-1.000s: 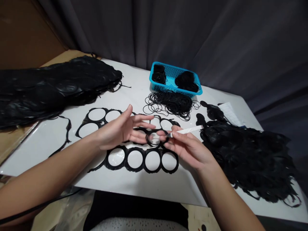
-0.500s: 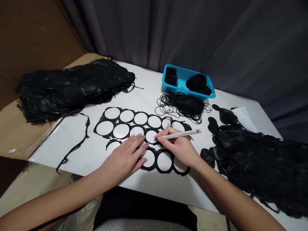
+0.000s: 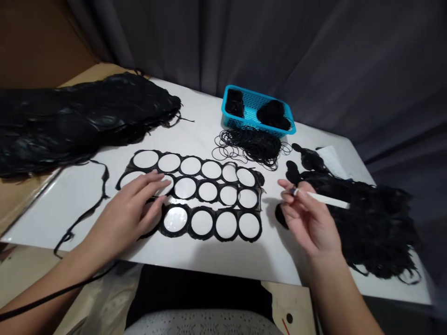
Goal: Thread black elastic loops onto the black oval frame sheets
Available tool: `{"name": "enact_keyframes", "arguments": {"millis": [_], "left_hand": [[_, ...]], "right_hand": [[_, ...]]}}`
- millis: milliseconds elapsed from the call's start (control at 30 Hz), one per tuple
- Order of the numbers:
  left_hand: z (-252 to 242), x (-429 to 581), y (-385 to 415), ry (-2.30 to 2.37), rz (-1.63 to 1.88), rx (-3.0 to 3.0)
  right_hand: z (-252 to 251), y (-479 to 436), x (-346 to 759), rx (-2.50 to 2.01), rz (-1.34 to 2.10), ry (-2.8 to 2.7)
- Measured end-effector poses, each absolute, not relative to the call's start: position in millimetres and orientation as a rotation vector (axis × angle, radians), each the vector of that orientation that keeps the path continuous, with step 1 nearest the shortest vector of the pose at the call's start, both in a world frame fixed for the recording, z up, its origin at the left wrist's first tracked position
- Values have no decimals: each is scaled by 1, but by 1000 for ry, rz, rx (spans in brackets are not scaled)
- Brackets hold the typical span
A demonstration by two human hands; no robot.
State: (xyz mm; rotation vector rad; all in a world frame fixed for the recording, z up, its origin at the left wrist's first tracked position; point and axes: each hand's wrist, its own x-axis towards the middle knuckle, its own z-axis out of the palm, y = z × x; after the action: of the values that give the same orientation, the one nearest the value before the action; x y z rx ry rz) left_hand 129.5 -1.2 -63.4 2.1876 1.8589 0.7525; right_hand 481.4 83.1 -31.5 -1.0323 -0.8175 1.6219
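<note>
A black sheet (image 3: 190, 209) with rows of round holes lies flat on the white tabletop (image 3: 223, 258). Resting on its left part is my left hand (image 3: 138, 204), palm down with fingers spread and nothing held. My right hand (image 3: 310, 214) is raised to the right of the sheet, palm turned partly up, its fingers closed round a white pen-like tool (image 3: 330, 200). The tool's dark end shows between the fingers. Below and beside this hand, a few dark discs lie on the table, one (image 3: 281, 216) partly covered by it.
A blue basket (image 3: 249, 126) holding black bundles stands at the back. Thin black rings (image 3: 249, 145) lie in front of it. Large black piles sit at the left (image 3: 80, 116) and right (image 3: 380, 228). A white paper (image 3: 331, 160) and a black strip (image 3: 84, 216) also lie there.
My right hand has lifted off the sheet and moved right, turning palm up with the tool. My left hand has slid left along the sheet. The view has shifted a little.
</note>
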Motion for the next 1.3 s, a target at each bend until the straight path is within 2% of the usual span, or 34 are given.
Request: {"name": "enact_keyframes", "arguments": {"millis": [233, 367, 500, 833, 1033, 1133, 1200, 1300], "left_hand": [[-73, 194, 1, 1189, 678, 2423], [-83, 227, 4, 980, 544, 2488], [-89, 240, 8, 938, 501, 2462], [-84, 239, 9, 929, 518, 2441], [-90, 240, 7, 965, 442, 2540], [-91, 239, 8, 971, 429, 2551], [-90, 240, 9, 959, 421, 2553], [-84, 238, 11, 940, 402, 2586]], "right_hand": [[-55, 49, 476, -1327, 1352, -1456], [-62, 39, 478, -1367, 1256, -1789], [-64, 32, 480, -1309, 1118, -1996], [-69, 26, 481, -1245, 1003, -2043], [-83, 12, 477, -1133, 493, -2466], [-78, 39, 496, -1269, 332, -2324], [-68, 70, 516, -1497, 333, -1974], [-50, 106, 534, -1560, 331, -1813]]}}
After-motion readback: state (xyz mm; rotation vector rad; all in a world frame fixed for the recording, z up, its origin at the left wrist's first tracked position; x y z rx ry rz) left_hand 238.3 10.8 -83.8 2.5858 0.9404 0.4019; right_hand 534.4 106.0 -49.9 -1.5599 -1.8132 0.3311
